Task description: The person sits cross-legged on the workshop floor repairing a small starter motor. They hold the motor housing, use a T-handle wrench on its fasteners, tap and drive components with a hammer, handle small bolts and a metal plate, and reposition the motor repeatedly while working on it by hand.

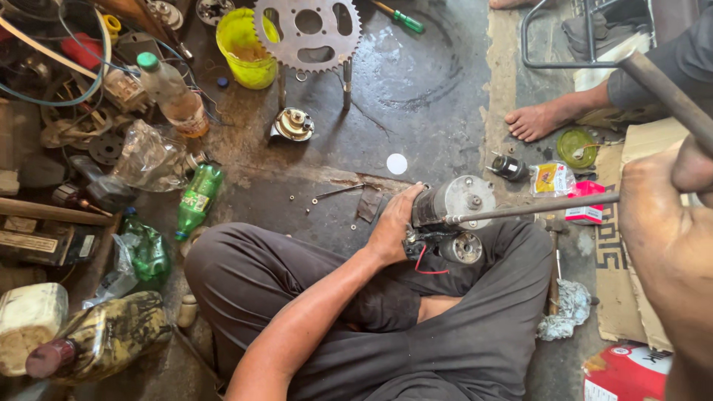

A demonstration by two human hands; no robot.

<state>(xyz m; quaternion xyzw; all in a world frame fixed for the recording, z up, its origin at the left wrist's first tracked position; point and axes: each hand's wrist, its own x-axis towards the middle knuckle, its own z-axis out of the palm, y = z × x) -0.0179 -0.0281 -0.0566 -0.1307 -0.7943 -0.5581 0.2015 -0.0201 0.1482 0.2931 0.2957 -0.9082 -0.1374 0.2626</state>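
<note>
Left hand (392, 226) is clamped around the rear of a starter motor (453, 204) resting across the lap. Right hand (665, 223), close to the camera, is clenched on a long metal rod (535, 209); the rod's tip touches the motor's silver end cap, just beyond the left fingertips. A second, smaller cylinder (464, 247) sits beneath the motor, red wire (427, 263) trailing below the left wrist. Motor's long axis runs left-right, end cap pointing toward the right hand. My read: keep the rod square to the cap, body pinned firm, fingers clear of the tip.
</note>
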